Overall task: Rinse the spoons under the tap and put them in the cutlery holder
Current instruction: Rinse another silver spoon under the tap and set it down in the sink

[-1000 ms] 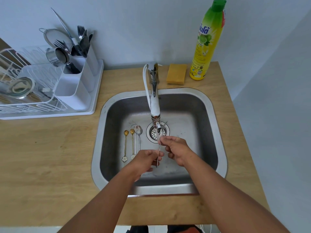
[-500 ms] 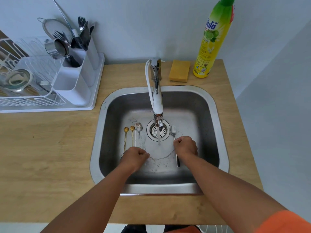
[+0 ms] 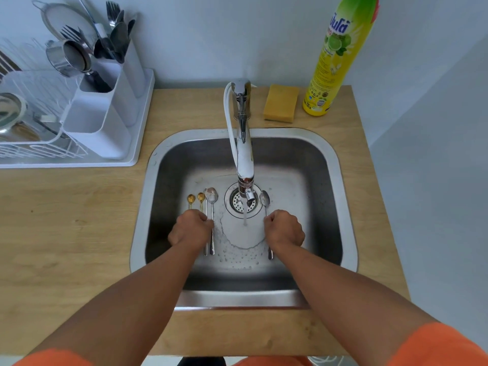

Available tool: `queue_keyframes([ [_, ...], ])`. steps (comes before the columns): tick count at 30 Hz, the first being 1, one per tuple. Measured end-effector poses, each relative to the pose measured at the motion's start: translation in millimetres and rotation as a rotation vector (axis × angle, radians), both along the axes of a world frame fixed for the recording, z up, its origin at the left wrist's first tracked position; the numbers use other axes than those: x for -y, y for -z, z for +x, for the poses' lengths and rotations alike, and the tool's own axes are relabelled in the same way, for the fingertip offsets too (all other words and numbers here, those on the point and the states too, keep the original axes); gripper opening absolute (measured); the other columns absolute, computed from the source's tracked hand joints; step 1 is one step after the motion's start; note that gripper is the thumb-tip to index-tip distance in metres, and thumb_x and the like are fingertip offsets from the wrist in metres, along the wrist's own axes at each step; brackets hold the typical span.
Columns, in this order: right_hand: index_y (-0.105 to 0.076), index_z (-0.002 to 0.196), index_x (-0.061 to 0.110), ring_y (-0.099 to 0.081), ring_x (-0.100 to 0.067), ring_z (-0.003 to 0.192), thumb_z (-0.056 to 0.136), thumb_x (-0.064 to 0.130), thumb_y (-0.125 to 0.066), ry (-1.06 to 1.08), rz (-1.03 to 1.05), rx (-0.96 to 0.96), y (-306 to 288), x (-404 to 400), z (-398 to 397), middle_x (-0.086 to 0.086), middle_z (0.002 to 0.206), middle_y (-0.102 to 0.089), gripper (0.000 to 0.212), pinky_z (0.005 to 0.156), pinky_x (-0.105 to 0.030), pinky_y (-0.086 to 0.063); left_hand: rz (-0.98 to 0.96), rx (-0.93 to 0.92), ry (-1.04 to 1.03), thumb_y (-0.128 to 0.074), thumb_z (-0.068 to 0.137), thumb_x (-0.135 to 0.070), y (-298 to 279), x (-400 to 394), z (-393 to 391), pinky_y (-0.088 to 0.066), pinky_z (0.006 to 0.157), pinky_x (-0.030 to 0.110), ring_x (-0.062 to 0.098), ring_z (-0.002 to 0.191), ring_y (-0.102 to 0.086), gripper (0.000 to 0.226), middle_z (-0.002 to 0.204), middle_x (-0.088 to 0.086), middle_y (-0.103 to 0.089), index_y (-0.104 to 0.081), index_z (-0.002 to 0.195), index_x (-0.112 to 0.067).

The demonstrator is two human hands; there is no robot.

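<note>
Water runs from the tap (image 3: 244, 165) into the steel sink (image 3: 343, 207). Left of the drain lie two small gold spoons (image 3: 191, 199) (image 3: 201, 198) and a silver spoon (image 3: 212, 196) with a second silver handle beside it. My left hand (image 3: 191, 229) is curled over their handles, fingertips pinched at the silver spoon's handle. Right of the drain another silver spoon (image 3: 264, 198) lies flat on the sink floor. My right hand (image 3: 285, 229) is closed over its handle. The white cutlery holder (image 3: 105, 122) stands on the drying rack at the left, holding forks and spoons.
A white dish rack tray (image 3: 137, 143) with a strainer, a metal cup and bowls sits at the left on the wooden counter (image 3: 66, 220). A yellow sponge (image 3: 280, 106) and a dish soap bottle (image 3: 334, 62) stand behind the sink. The drain (image 3: 237, 202) is under the spout.
A second ago both hands held one silver spoon under the stream. That spoon now lies right of the drain under my right hand. My left hand has moved onto the spoons at the left.
</note>
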State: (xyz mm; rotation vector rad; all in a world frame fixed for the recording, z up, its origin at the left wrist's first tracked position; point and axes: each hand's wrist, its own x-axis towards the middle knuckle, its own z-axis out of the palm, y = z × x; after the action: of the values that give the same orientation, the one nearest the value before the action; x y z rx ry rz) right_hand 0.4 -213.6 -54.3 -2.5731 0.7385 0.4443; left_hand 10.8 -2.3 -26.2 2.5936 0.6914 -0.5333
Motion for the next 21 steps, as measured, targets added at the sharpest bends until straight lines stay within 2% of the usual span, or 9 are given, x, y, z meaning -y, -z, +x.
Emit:
queue_keyframes([
  [3,-0.074,0.099,0.026,-0.062,-0.023,0.076,0.099,0.043,-0.06,-0.012,-0.007,0.005,2,0,-1,0.001,0.095,-0.075,0.022,0.063,-0.028,-0.042,0.019,0.012,0.0,-0.072,0.092,-0.041,2,4,2,-0.046,0.065,0.029,0.019,0.075,-0.064,0.016,0.086,-0.003,-0.072,-0.076,0.084,-0.027],
  [7,-0.074,0.1,0.026,-0.059,-0.022,0.074,0.098,0.046,-0.061,-0.017,0.002,0.017,4,-1,-2,0.002,0.096,-0.075,0.025,0.063,-0.027,-0.039,0.015,0.016,-0.002,-0.07,0.091,-0.042,6,11,3,-0.04,0.057,0.025,0.016,0.067,-0.061,0.027,0.076,-0.003,-0.069,-0.07,0.073,-0.022],
  [12,-0.073,0.098,0.026,-0.068,-0.026,0.088,0.095,0.052,-0.058,-0.002,0.036,0.024,1,2,-4,0.002,0.097,-0.074,0.03,0.068,-0.03,-0.043,0.023,-0.031,-0.003,-0.067,0.094,-0.044,13,13,4,-0.042,0.058,0.026,0.018,0.066,-0.061,0.033,0.073,0.0,-0.067,-0.073,0.071,-0.02],
  [14,-0.073,0.097,0.027,-0.065,-0.025,0.083,0.095,0.053,-0.058,0.014,0.051,0.034,-2,4,-5,0.002,0.097,-0.074,0.03,0.067,-0.03,-0.042,0.029,-0.043,-0.009,-0.068,0.094,-0.041,15,15,5,-0.041,0.057,0.026,0.019,0.064,-0.06,0.032,0.072,0.0,-0.066,-0.073,0.072,-0.019],
  [17,-0.073,0.095,0.028,-0.055,-0.02,0.075,0.094,0.054,-0.059,0.036,0.09,0.049,-6,3,-5,0.004,0.095,-0.074,0.029,0.065,-0.028,-0.04,0.035,-0.085,-0.037,-0.067,0.092,-0.037,13,18,9,-0.041,0.056,0.028,0.02,0.064,-0.059,0.026,0.072,0.002,-0.062,-0.063,0.076,-0.018],
  [21,-0.073,0.093,0.028,-0.064,-0.021,0.08,0.093,0.054,-0.06,0.008,0.158,0.033,-12,-1,-5,0.006,0.092,-0.074,0.029,0.067,-0.029,-0.045,0.018,-0.179,0.024,-0.065,0.089,-0.045,9,21,7,-0.041,0.056,0.028,0.019,0.065,-0.059,0.029,0.075,0.001,-0.061,-0.057,0.078,-0.019],
])
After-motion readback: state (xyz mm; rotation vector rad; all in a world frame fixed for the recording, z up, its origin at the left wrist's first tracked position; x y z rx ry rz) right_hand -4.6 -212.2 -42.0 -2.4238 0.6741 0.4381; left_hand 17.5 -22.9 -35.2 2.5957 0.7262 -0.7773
